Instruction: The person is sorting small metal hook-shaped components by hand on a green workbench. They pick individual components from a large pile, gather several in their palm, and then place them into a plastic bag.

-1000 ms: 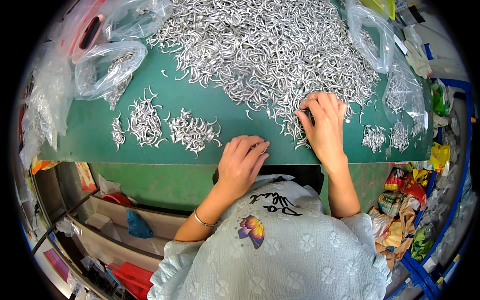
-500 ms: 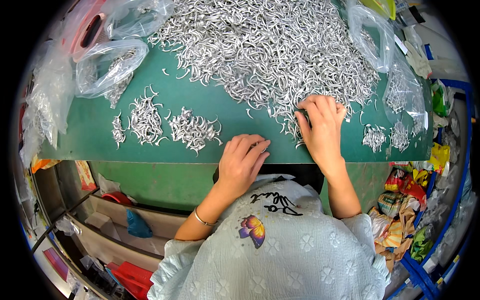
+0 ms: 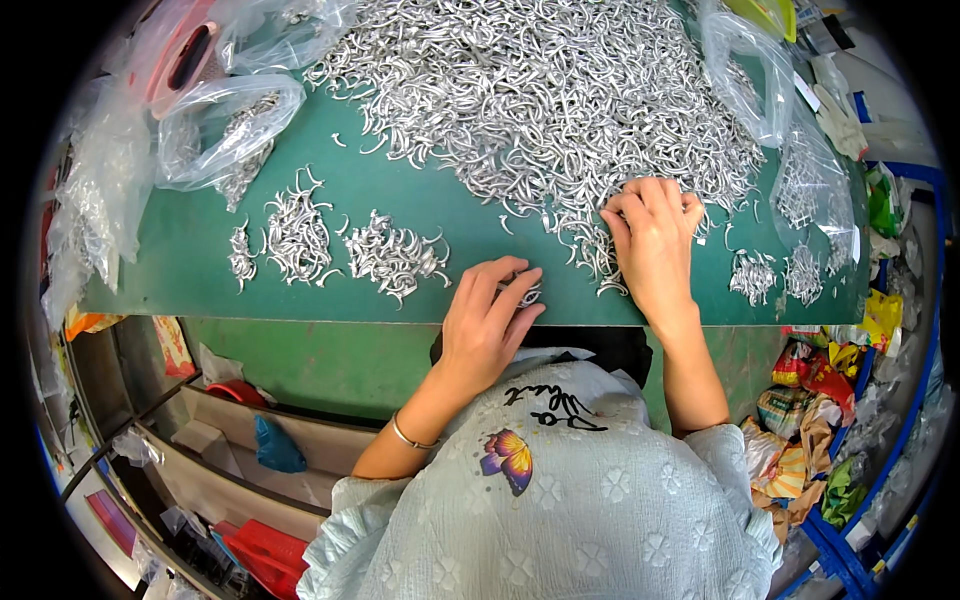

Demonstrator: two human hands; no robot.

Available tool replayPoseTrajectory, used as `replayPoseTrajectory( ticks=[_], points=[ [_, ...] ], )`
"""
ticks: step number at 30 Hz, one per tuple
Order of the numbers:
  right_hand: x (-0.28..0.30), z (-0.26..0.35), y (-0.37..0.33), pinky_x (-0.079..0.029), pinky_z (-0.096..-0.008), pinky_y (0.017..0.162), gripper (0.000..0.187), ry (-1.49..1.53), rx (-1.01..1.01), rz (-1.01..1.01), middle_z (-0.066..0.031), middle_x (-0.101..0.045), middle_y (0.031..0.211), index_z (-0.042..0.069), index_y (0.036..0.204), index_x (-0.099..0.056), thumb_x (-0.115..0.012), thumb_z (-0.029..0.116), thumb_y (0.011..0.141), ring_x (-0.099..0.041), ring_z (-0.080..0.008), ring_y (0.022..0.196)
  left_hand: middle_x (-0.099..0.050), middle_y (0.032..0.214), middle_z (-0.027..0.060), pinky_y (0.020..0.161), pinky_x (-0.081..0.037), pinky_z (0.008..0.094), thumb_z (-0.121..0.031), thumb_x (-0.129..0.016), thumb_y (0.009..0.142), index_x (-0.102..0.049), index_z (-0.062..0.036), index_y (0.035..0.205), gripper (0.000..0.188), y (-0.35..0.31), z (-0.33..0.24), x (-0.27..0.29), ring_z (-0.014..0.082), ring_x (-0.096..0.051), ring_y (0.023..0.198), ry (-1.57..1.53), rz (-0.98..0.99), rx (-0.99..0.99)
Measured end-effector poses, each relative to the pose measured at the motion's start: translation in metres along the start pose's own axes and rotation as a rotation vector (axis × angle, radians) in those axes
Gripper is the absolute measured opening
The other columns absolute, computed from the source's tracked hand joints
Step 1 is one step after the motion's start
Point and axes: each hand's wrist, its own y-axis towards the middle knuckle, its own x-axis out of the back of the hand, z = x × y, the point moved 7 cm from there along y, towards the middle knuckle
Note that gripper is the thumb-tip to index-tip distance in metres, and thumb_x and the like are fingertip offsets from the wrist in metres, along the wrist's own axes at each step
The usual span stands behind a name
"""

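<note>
A broad heap of small curved silver metal pieces [image 3: 540,100] covers the far middle of the green table [image 3: 400,190]. At the heap's near right edge, my right hand [image 3: 655,225] has its fingers curled down onto the pieces; what its fingertips hold is hidden. My left hand [image 3: 488,315] is at the table's front edge, fingers curled around a few silver curved pieces [image 3: 530,292] that show between thumb and fingers. Left of it lie separate small piles: a near one [image 3: 395,258], a taller one [image 3: 297,235] and a tiny one [image 3: 241,256].
Clear plastic bags [image 3: 230,130] with silver pieces stand at the far left beside a pink basket [image 3: 180,65]. On the right lie another bag [image 3: 810,185] and small piles [image 3: 752,277]. Below the table are an open drawer [image 3: 300,475] on the left and coloured packages [image 3: 800,430] on the right.
My right hand's fingers have drawn closer together at the heap's edge. My left hand's fingers have lifted a little, showing more of the pieces beneath. The view has shifted slightly.
</note>
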Motion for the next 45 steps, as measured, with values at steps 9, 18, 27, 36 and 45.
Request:
replayPoseTrajectory(
  ticks=[9,18,27,36,45],
  points=[
    [0.005,-0.007,0.001,-0.032,-0.0419,0.088,0.011,0.090,-0.019,0.017,-0.0055,-0.055,0.094,0.006,0.085,-0.060,-0.067,0.001,0.077,-0.051,-0.0255,0.094,-0.058,0.113,0.0149,0.083,-0.048,0.0403,-0.003,-0.078,0.069,-0.058,0.0013,0.118,0.053,-0.001,0.000,0.005,0.0336,-0.056,0.099,-0.048,-0.053,0.005],
    [0.004,0.016,-0.011,-0.040,-0.0377,0.077,0.012,0.524,0.012,0.123,-0.0094,-0.057,0.081,0.003,0.084,-0.056,-0.064,-0.004,0.078,-0.054,-0.0288,0.084,-0.058,0.112,0.0186,0.085,-0.048,0.0391,0.004,-0.078,0.069,-0.057,0.0031,0.119,0.054,-0.012,0.012,0.007,0.0335,-0.057,0.099,-0.187,-0.155,0.086],
    [-0.005,0.047,-0.014,-0.044,-0.0365,0.078,0.012,0.661,0.178,0.292,-0.0089,-0.059,0.091,0.002,0.089,-0.063,-0.064,-0.002,0.078,-0.055,-0.0276,0.087,-0.057,0.114,0.0167,0.087,-0.046,0.0400,0.004,-0.078,0.069,-0.056,0.0008,0.121,0.057,-0.022,0.008,0.018,0.0334,-0.055,0.102,-0.094,-0.190,0.182],
    [-0.006,0.045,-0.022,-0.041,-0.0369,0.074,0.013,0.509,0.154,0.248,-0.0065,-0.059,0.092,0.002,0.091,-0.065,-0.067,0.000,0.078,-0.054,-0.0253,0.087,-0.056,0.113,0.0141,0.087,-0.044,0.0390,-0.001,-0.081,0.067,-0.058,-0.0014,0.119,0.057,-0.010,0.002,0.010,0.0317,-0.053,0.101,0.032,-0.016,0.169],
    [-0.006,0.049,-0.024,-0.041,-0.0367,0.074,0.014,0.512,0.173,0.244,-0.0070,-0.059,0.092,0.002,0.090,-0.066,-0.067,0.000,0.076,-0.054,-0.0251,0.087,-0.051,0.121,0.0128,0.090,-0.040,0.0411,-0.007,-0.081,0.067,-0.058,-0.0052,0.123,0.060,-0.002,-0.004,0.006,0.0317,-0.048,0.106,0.065,0.069,0.189]
  ],
)
